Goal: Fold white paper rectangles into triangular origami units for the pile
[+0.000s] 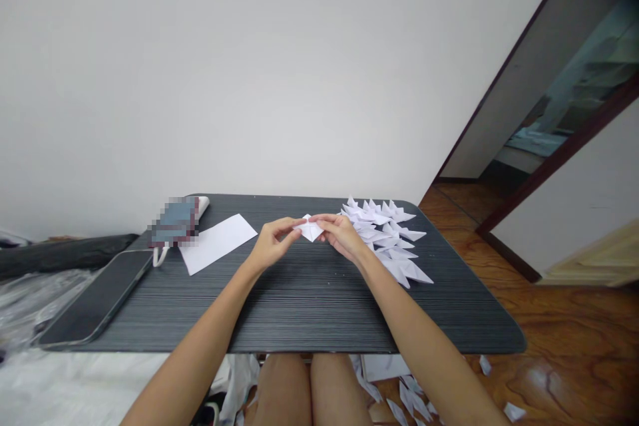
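Observation:
A small folded white paper (310, 229) is held up over the middle of the dark table (309, 306). My left hand (273, 239) pinches its left corner between thumb and fingers. On the opposite side, my right hand (340, 233) grips the right edge, its index finger along the top. Just right of that hand, several folded white paper boats (394, 239) lie bunched together. Flat white paper (219, 243) rests on the table left of my left hand.
A phone (100, 296) lies at the table's left edge, near a blurred device (174, 221) with a white cable (160, 256). A white wall stands behind the table. Paper pieces (412, 399) lie on the wooden floor below.

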Available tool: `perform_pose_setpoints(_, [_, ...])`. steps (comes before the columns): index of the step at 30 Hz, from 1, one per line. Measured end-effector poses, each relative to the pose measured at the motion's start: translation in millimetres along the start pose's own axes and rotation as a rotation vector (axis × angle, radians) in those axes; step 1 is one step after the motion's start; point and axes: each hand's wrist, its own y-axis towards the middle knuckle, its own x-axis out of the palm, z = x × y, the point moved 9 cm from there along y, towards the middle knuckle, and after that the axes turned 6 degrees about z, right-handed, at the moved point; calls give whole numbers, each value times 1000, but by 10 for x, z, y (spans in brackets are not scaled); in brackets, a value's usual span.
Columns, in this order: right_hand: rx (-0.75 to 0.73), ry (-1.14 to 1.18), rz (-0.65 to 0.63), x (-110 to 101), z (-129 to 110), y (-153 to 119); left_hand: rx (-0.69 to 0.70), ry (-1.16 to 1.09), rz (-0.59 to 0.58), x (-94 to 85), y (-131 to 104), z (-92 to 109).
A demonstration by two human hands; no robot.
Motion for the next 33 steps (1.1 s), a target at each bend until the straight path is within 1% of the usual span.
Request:
perform_pose_setpoints(2, [27,3,-56,42,-23,-25,139,170,-52,27,-31,93])
perform_pose_setpoints(3, [35,-14,-93,71,-35,-42,182,242,-54,27,-44,103])
perform_pose_setpoints(5, [28,-96,-175,135,-57,-80,221,350,-32,8,-56,78])
perform_pose_setpoints(7, [-4,-251,-234,183,-64,-112,232,415,-21,5,-62,44])
perform_pose_setpoints(9, [-80,-452,-224,180,-90,-120,232,439,-37,30,-68,29])
perform_pose_setpoints(11, [-201,-645,-164,158,-163,-121,224,431,-64,73,-76,36])
perform_pose_setpoints(13, [-300,-770,-130,162,-226,-135,199,406,-83,111,-83,45])
perform_pose_setpoints(14, [-320,-801,-132,171,-235,-143,179,389,-88,124,-85,47])
perform_pose_setpoints(17, [-295,-796,-158,185,-211,-154,91,303,-88,138,-86,36])
perform_pose_setpoints(20, [-240,-725,-168,185,-189,-155,-45,155,-129,165,-94,-15])
perform_pose_setpoints(22, [-181,-656,-179,190,-162,-153,-112,77,-154,180,-101,-43])
perform_pose_setpoints(24, [-124,-596,-201,207,-133,-154,-132,49,-152,174,-99,-55])
perform_pose_setpoints(26, [-104,-562,-206,216,-128,-152,-125,48,-143,169,-95,-67])
perform_pose_setpoints(33, [-166,-600,-114,168,-146,-108,-116,33,-130,184,-92,-106])
